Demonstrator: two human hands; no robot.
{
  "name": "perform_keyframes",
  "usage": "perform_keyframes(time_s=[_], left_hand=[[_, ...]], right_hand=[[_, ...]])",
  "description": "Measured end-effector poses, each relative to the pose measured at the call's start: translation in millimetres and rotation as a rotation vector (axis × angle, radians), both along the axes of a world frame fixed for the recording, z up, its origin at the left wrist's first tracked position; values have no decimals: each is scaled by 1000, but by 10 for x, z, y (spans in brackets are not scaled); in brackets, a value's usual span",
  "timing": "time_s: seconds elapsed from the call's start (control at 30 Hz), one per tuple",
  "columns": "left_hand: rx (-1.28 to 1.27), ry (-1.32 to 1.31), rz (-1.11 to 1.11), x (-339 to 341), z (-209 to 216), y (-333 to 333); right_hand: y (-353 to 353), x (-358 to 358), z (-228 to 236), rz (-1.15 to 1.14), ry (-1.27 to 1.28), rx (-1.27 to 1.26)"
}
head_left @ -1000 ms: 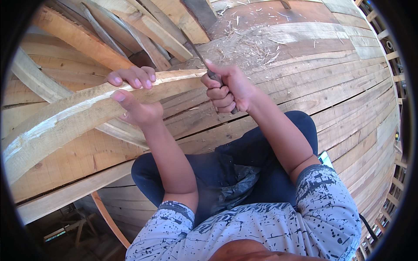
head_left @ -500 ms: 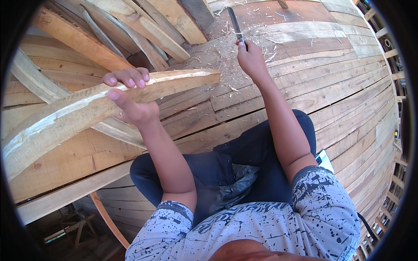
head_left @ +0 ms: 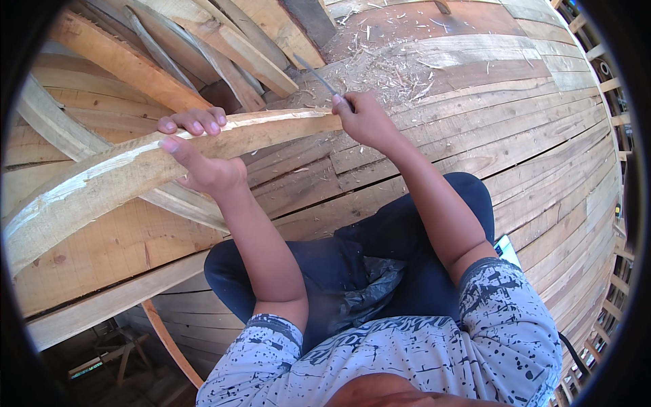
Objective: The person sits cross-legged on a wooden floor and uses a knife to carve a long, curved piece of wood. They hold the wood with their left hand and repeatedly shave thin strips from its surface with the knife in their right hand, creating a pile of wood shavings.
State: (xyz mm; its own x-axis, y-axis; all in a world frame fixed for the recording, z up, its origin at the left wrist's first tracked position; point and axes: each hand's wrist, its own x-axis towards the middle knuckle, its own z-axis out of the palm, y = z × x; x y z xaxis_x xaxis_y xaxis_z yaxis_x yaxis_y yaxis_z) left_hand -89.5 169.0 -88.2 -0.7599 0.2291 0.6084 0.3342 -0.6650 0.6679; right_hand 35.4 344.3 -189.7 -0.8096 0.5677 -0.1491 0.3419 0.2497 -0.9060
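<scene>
A long, curved wooden beam point(head_left: 278, 131) reaches from the lower left to the middle, with a pale, freshly cut strip along its upper edge. My left hand point(head_left: 215, 175) grips it from the near side, fingers over the top and thumb on the near edge. My right hand point(head_left: 366, 123) is closed around the handle of a long-bladed knife point(head_left: 316, 76), right at the beam's far right end. The thin, dark blade points away to the upper left, beyond the beam. Most of the handle is hidden in my fist.
Wood shavings point(head_left: 400, 74) litter the plank floor point(head_left: 522, 136) past the beam's end. Several loose boards point(head_left: 224, 44) lean together at the upper left. Another curved timber point(head_left: 57, 125) passes beneath the beam. A dark opening point(head_left: 102, 359) lies below at lower left.
My right hand has come nearer and to the left, bringing the knife from above the shavings to the beam's end. The blade now tilts further left. My left hand stays on the beam.
</scene>
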Motion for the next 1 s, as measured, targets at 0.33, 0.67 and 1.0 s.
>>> perform_keyframes(time_s=[0.33,0.67,1.0], left_hand=[[-40,-151,384,280,128,196],[-22,-67,305,364,149,263],[-53,-50,335,325,141,252]], right_hand=[[-593,-74,51,86,25,53],[-377,-100,-189,109,-55,-11],[-354,-128,-158,64,-49,48]])
